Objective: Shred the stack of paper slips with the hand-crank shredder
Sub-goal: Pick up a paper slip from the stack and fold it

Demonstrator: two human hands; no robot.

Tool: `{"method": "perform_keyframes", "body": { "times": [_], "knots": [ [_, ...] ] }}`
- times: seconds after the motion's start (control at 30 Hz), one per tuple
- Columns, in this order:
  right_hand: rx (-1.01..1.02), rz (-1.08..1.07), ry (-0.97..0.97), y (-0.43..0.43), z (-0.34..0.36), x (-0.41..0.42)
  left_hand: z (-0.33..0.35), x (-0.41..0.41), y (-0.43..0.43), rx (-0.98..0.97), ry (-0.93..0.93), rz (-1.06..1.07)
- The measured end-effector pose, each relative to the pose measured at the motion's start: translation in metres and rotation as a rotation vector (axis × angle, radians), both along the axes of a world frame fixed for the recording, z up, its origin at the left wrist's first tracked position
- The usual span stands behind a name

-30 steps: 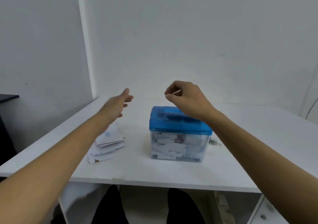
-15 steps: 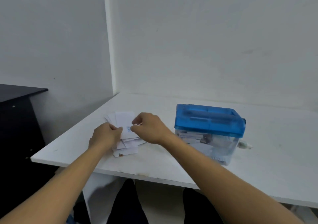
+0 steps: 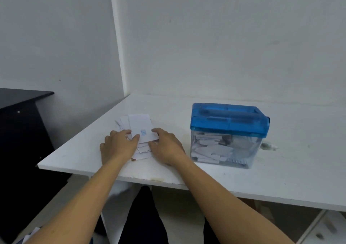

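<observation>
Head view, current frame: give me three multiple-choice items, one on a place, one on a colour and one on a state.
1. Where does the stack of paper slips lie relative to the shredder?
A. to its left on the table
B. on top of it
C. behind it

2. What colour is the shredder's lid?
A. red
B. blue
C. black

3. What are the hands doing?
A. turning the crank
B. lifting the lid
C. both holding the stack

Key:
1 A: the slips lie near the table's left front corner, apart from the shredder.
2 B: the lid is blue, over a clear bin with paper pieces inside.
3 C: the left hand and right hand hold the stack's near end from either side.
</observation>
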State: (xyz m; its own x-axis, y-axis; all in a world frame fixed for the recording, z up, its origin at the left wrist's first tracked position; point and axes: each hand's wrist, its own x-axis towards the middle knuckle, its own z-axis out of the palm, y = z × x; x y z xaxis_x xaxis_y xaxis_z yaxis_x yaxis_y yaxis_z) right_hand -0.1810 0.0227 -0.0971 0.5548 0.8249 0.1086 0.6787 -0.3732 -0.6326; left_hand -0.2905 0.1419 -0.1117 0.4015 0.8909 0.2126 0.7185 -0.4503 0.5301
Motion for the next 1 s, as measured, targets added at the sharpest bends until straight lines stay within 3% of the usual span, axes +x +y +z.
{"method": "perform_keyframes", "body": {
  "times": [0.3,0.67,0.87,1.0],
  "knots": [
    [0.087,-0.018,0.144,-0.005,0.009,-0.001,0.007,0.000,-0.009,-0.079,-0.407,-0.114],
    [0.352,-0.096,0.363,-0.007,0.009,0.006,0.011,-0.005,-0.013,-0.193,-0.596,-0.212],
    [0.365,-0.007,0.415,0.000,0.026,0.003,0.016,-0.014,-0.018,-0.227,-0.741,-0.312],
    [0.537,0.062,0.391,0.006,0.057,-0.010,0.035,-0.012,-0.024,-0.450,-1.087,-0.213]
  ]
}}
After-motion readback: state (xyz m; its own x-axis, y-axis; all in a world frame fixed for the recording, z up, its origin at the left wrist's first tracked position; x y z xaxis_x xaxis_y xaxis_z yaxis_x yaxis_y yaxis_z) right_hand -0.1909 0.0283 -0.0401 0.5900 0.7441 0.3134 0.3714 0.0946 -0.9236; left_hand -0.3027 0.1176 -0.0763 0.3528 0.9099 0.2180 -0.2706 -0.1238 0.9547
